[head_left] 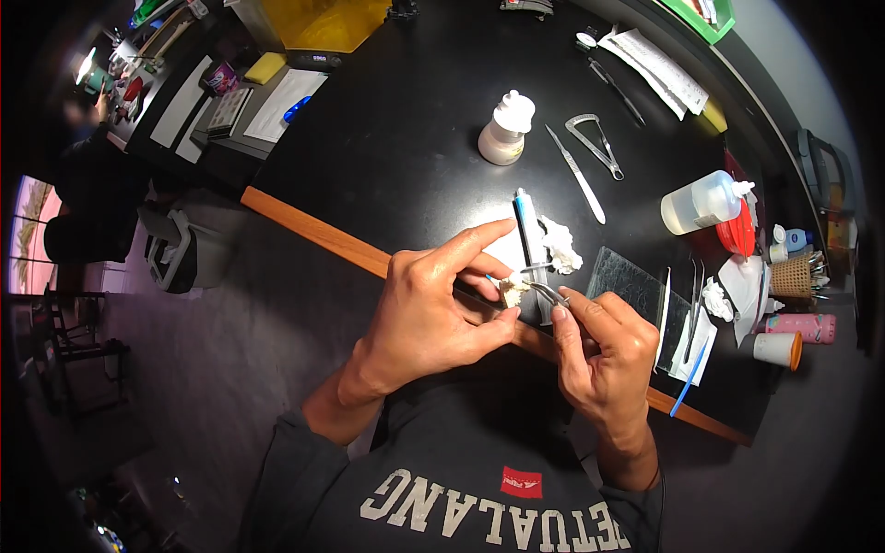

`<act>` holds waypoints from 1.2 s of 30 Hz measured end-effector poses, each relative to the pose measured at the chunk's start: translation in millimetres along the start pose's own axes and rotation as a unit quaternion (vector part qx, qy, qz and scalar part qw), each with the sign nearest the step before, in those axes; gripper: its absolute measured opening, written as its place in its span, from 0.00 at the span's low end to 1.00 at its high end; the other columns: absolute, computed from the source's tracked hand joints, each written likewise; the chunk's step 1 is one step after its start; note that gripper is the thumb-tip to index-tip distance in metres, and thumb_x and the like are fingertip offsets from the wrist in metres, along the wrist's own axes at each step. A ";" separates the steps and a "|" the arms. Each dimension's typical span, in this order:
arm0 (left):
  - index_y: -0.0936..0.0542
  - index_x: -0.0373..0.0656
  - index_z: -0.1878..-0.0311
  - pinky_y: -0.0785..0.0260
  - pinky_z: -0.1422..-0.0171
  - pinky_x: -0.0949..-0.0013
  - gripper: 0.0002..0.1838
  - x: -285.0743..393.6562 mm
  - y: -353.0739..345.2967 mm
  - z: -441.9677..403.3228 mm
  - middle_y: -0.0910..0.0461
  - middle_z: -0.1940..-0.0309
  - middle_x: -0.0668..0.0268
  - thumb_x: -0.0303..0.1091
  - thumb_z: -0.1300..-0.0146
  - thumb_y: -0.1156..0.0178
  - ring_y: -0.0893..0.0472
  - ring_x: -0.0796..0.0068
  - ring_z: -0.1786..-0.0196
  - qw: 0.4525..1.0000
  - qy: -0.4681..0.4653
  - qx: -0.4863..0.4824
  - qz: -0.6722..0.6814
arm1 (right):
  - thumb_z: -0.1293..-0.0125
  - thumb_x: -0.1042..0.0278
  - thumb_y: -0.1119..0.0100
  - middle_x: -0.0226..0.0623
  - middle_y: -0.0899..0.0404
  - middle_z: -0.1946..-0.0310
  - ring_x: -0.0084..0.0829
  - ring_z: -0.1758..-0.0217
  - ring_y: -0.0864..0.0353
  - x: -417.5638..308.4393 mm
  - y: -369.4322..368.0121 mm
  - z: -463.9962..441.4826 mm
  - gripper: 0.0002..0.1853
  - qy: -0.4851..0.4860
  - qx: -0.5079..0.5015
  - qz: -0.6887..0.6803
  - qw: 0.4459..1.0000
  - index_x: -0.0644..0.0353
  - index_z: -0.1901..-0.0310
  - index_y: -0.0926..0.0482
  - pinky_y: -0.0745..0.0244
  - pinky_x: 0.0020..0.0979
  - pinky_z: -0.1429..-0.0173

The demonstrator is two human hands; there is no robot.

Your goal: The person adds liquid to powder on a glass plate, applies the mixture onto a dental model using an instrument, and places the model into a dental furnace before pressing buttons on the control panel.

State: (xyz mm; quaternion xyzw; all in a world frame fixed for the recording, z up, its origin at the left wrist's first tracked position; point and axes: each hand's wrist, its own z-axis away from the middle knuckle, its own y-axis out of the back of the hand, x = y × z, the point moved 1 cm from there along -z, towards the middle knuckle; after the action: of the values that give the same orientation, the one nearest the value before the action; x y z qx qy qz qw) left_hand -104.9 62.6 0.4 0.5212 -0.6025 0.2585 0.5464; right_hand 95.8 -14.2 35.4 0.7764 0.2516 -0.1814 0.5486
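Note:
My left hand (pixel 429 300) pinches a small cream-coloured dental model piece (pixel 513 291) between thumb and fingers. My right hand (pixel 604 346) is closed around curved metal tweezers (pixel 548 293), whose tips reach to the piece; whether they grip anything there is too small to tell. Just beyond my hands lie a blue-and-clear syringe-like tube (pixel 527 221) and a crumpled white tissue (pixel 560 245). A dark glass-like slab (pixel 627 281) is right of the tissue, beyond my right hand.
A white-capped bottle (pixel 507 129), a scalpel-like knife (pixel 578 175) and a metal caliper gauge (pixel 597 146) are farther back. At right are a squeeze bottle (pixel 705 203), slim tools (pixel 692 313) and a paper cup (pixel 779 350). The wooden table edge (pixel 313 230) runs in front.

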 end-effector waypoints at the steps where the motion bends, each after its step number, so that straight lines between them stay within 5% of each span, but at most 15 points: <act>1: 0.19 0.36 0.28 0.15 0.51 0.74 0.41 0.0 0.0 0.0 0.06 0.59 0.61 0.23 0.49 0.20 0.08 0.77 0.61 1.000 0.001 0.000 -0.002 | 0.33 0.76 0.27 0.39 0.22 0.76 0.32 0.81 0.23 0.0 0.2 -0.1 0.07 0.001 -0.001 0.000 1.000 0.68 0.56 0.09 0.31 0.36 0.76; 36: 0.18 0.36 0.29 0.14 0.51 0.74 0.39 2.1 -0.7 1.4 0.06 0.59 0.62 0.23 0.49 0.20 0.07 0.77 0.60 1.000 -0.001 0.001 -0.001 | 0.34 0.74 0.25 0.40 0.22 0.75 0.35 0.80 0.21 0.1 0.3 1.6 0.09 0.011 0.013 0.017 1.000 0.69 0.54 0.09 0.28 0.37 0.74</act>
State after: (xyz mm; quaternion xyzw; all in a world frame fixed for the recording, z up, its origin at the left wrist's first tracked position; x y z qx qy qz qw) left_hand -104.5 60.4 1.7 0.5228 -0.6019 0.2584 0.5456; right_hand 96.1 -15.8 35.0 0.7893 0.2423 -0.1668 0.5390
